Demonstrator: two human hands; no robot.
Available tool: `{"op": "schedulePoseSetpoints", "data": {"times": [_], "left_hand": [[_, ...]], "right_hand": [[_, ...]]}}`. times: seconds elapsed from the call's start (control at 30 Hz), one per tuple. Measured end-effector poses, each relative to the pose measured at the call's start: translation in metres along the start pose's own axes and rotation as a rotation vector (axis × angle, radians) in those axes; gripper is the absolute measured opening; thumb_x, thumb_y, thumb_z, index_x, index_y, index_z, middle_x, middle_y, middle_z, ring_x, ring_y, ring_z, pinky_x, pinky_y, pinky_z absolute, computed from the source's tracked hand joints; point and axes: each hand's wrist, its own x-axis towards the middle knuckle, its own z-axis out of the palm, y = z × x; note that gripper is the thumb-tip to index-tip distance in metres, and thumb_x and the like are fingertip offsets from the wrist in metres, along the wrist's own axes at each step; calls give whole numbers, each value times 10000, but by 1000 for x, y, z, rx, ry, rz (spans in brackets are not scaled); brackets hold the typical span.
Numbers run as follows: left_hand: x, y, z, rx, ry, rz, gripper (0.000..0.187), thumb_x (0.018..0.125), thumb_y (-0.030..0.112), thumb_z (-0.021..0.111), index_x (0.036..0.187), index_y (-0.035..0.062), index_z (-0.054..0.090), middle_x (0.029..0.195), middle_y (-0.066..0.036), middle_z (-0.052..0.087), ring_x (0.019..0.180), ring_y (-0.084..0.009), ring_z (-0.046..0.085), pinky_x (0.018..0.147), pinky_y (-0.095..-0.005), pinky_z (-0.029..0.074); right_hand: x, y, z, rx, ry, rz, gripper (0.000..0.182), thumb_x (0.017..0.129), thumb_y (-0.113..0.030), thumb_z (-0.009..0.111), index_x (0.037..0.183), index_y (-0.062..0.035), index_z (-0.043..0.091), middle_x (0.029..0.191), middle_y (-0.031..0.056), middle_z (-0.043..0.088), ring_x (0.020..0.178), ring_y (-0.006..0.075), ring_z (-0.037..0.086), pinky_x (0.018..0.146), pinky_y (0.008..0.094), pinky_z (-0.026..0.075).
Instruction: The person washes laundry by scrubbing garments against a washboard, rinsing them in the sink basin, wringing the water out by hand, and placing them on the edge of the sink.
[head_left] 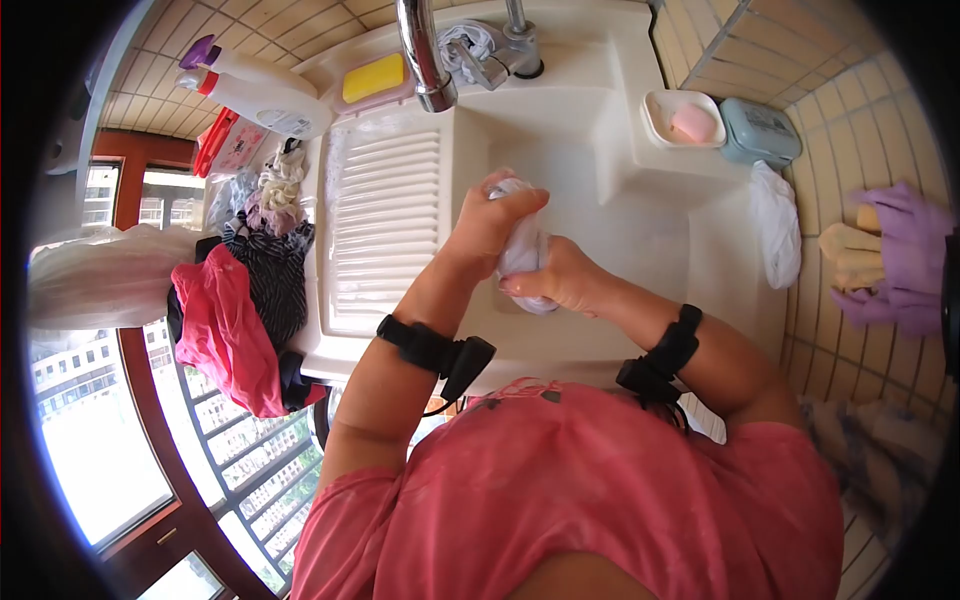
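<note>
So over on the left there's the pile of laundry (255, 270) hanging off the sink edge, red stuff and a striped thing, with a spray bottle (262, 92) lying above it and a yellow sponge (374, 77) next to that. Then the ribbed washboard (385, 225) built into the sink (620, 130), and the tap (425, 55) right above it.

My left hand (492, 225) is up top, grip closed tight around the upper end of the white cloth (525, 250). My right hand (560, 282) is just below it, also clamped shut on the lower end of the same cloth. So the cloth is bunched between both fists, held over the basin just right of the washboard, not touching the ribs as far as I can tell.

If you ask me, the trick at this point is keeping the two fists close together and working them against each other, so the fabric rubs on itself rather than just getting squeezed. Hold it low over the basin so drips land in there and not on my shirt. I'd also shift my hold along the cloth a bit at a time, otherwise the same patch gets all the scrubbing.

Further right there's pink soap (692, 124) in its dish, a blue box (760, 132) beside it, a white bag (778, 235) draped over the sink's corner, and purple cloth (905, 260) on the tiled wall.
</note>
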Motion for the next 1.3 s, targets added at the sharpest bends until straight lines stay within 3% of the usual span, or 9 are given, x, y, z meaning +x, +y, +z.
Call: {"op": "schedulePoseSetpoints", "data": {"times": [0.37, 0.5, 0.6, 0.7, 0.83, 0.93, 1.07, 1.23, 1.3], "left_hand": [[48, -87, -42, 996, 421, 301, 320, 755, 138, 722, 1043, 15, 657, 895, -118, 674, 823, -208, 659, 709, -367, 543], [21, -44, -39, 73, 55, -132, 175, 842, 141, 728, 977, 111, 620, 972, -77, 683, 907, -214, 663, 746, -374, 564], [6, -24, -44, -13, -103, -62, 213, 870, 99, 646, 1049, 113, 531, 1148, -143, 666, 1049, -266, 636, 879, -414, 543], [1, -11, -44, -119, -33, 123, 148, 910, 167, 618, 1025, 115, 539, 1020, -112, 680, 1068, -273, 621, 935, -426, 516], [-9, -4, -40, -342, 85, 67, 216, 955, 298, 606, 1035, 100, 575, 991, -94, 670, 1052, -279, 630, 952, -454, 509], [-15, -14, -40, -516, -27, 49, 499, 1015, 494, 469, 1227, 59, 591, 1218, -145, 650, 1124, -292, 632, 1025, -450, 485], [-39, 8, -15, -532, -257, -163, 516, 1011, 540, 446, 1155, 78, 625, 1094, -109, 685, 1005, -265, 678, 922, -414, 553], [-45, 31, -7, -320, -117, -435, 278, 959, 401, 628, 856, 148, 573, 859, -44, 618, 799, -159, 602, 662, -317, 486], [-40, 48, 0, -129, -407, -563, 217, 932, 321, 654, 850, 139, 569, 837, -34, 595, 796, -146, 596, 668, -285, 478]], "right_hand": [[70, 84, -25, -779, 179, -87, 478, 678, -250, 812, 1045, 8, 646, 884, 178, 722, 844, 332, 715, 755, 398, 559], [42, 31, -28, -1000, 201, 39, 675, 647, -231, 839, 1207, 19, 557, 963, 217, 708, 935, 366, 698, 837, 421, 545], [32, 25, -32, -917, 212, -124, 749, 610, -303, 882, 1163, 89, 563, 994, 271, 685, 968, 385, 689, 810, 451, 559], [23, 14, -29, -816, 337, -333, 918, 605, -341, 909, 1292, 102, 489, 1188, 291, 622, 1137, 388, 624, 890, 444, 537], [17, 5, -19, 243, 434, -209, 1071, 692, -341, 898, 1503, 18, 297, 1344, 207, 506, 1215, 319, 553, 1029, 418, 456], [-6, -22, 5, -538, 568, -922, 878, 688, -273, 888, 1414, -46, 447, 1294, 162, 531, 1183, 347, 564, 1003, 444, 466], [-20, -49, 21, -983, 490, -1277, 447, 674, -210, 834, 1046, -81, 624, 1133, 99, 597, 1088, 306, 592, 900, 444, 498], [-19, -54, 55, -1176, 285, -1502, 113, 699, -138, 675, 797, -95, 641, 903, 69, 609, 899, 253, 599, 797, 406, 501], [-22, -59, 56, -1341, 79, -1523, 94, 733, -180, 638, 774, -96, 642, 852, 54, 599, 835, 238, 592, 776, 382, 500]]}}
